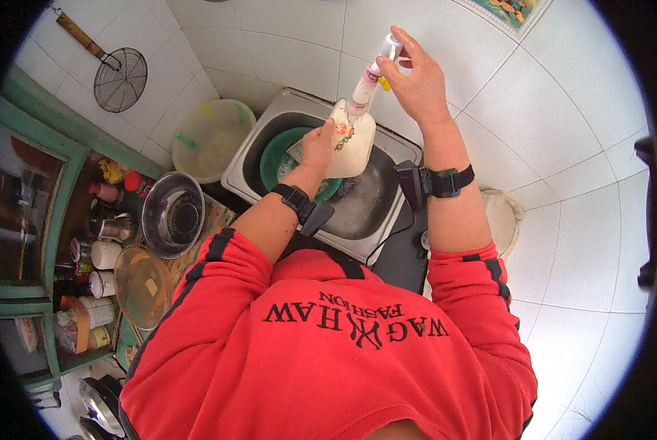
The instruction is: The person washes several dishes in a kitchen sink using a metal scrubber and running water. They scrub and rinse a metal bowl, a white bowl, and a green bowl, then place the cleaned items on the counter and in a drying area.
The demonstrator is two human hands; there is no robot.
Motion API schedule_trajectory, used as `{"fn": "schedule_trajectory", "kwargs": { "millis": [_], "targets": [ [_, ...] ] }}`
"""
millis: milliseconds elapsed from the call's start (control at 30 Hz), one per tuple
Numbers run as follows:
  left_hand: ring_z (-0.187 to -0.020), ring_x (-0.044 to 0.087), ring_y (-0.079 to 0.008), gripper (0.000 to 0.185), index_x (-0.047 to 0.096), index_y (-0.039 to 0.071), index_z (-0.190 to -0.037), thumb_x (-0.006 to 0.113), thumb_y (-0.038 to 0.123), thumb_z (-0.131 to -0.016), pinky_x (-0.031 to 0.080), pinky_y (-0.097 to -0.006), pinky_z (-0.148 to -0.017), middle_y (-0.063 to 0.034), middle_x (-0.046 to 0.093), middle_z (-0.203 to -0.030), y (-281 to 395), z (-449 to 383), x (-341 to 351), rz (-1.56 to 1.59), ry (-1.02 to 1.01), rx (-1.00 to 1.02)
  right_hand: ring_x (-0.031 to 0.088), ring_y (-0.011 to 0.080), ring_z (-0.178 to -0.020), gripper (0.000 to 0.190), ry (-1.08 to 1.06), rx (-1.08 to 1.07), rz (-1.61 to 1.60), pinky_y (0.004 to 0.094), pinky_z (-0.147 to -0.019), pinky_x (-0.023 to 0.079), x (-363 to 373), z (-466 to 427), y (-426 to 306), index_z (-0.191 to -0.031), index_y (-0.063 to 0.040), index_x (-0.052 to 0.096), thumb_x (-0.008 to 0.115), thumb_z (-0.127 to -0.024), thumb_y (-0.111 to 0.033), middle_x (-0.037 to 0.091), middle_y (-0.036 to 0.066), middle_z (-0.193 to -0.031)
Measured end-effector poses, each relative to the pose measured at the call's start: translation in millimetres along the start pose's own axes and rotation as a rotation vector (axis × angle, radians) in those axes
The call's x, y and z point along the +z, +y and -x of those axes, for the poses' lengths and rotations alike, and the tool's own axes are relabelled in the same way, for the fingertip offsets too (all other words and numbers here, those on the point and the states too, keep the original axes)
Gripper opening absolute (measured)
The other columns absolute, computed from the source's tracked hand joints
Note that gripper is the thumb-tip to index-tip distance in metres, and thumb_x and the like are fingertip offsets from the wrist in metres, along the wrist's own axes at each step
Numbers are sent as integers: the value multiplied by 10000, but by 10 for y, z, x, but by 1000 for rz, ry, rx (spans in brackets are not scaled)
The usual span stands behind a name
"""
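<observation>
My left hand (318, 144) grips the edge of a cream-coloured rectangular board or dish (356, 146) with printed markings, held tilted over the steel sink (381, 206). Right above that piece is the tap's pale ribbed spout extension (361, 94), and water seems to run from it onto the surface. The fingers of my right hand (416, 82) are closed around the white tap handle (390, 48). Beneath my left hand, a green plastic basin (273, 157) sits in the sink with water in it. Something greyish, perhaps a cloth, shows behind my left hand; its kind is unclear.
A translucent plastic tub (213, 140) stands left of the sink. Further left are a steel bowl (173, 215), a round brownish lid or tray (142, 286) and a green cabinet (67, 165) holding jars and mugs. A wire skimmer (120, 80) hangs on the tiled wall. A dark cable runs by the sink's near right edge.
</observation>
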State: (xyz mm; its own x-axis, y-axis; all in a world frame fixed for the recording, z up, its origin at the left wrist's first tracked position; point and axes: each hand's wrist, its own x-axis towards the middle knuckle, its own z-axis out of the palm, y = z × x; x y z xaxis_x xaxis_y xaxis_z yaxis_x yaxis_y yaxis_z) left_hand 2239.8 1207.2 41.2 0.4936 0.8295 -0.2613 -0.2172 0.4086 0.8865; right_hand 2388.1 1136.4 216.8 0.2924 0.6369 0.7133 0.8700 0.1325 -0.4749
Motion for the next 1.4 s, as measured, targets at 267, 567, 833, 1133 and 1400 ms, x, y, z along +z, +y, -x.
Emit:
{"fn": "schedule_trajectory", "kwargs": {
  "millis": [267,567,833,1133,1400],
  "targets": [
    [-715,623,-172,363,613,-24,-950,513,324,-922,501,-326,-629,-80,642,-864,-23,-35,-14,-51,35,6,549,247,-1093,667,-11,47,-190,344,-838,487,54,71,-60,-1327,-99,431,693,-763,-339,518,151,-1266],
    [-737,620,-186,367,610,-22,-960,499,326,-927,504,-347,-650,-90,641,-881,-79,-90,-40,33,54,-53,527,222,-1121,433,263,274,-633,306,-855,477,260,454,303,-1305,-24,430,511,-912,-186,513,133,-1246],
    [-702,587,-167,380,629,-24,-938,512,337,-915,474,-323,-639,-77,635,-872,-56,-4,-43,-256,123,84,462,373,-1162,380,-156,-84,137,435,-1005,342,840,1399,287,-1214,-23,526,485,-872,-183,514,217,-1221],
    [-815,619,-214,414,591,1,-1077,439,364,-950,486,-369,-768,-85,642,-982,29,63,-319,-4,-71,23,538,238,-1086,464,-208,1070,-896,351,-934,400,932,1209,904,-1220,-38,518,427,-928,-387,570,119,-1195],
    [-851,624,-307,366,581,22,-1070,434,332,-941,488,-423,-767,-141,645,-1001,-128,69,-116,229,114,-11,477,213,-1132,564,190,1264,-1414,362,-960,380,1624,1935,302,-1275,-40,417,353,-938,-489,486,76,-1267]
  ]
}}
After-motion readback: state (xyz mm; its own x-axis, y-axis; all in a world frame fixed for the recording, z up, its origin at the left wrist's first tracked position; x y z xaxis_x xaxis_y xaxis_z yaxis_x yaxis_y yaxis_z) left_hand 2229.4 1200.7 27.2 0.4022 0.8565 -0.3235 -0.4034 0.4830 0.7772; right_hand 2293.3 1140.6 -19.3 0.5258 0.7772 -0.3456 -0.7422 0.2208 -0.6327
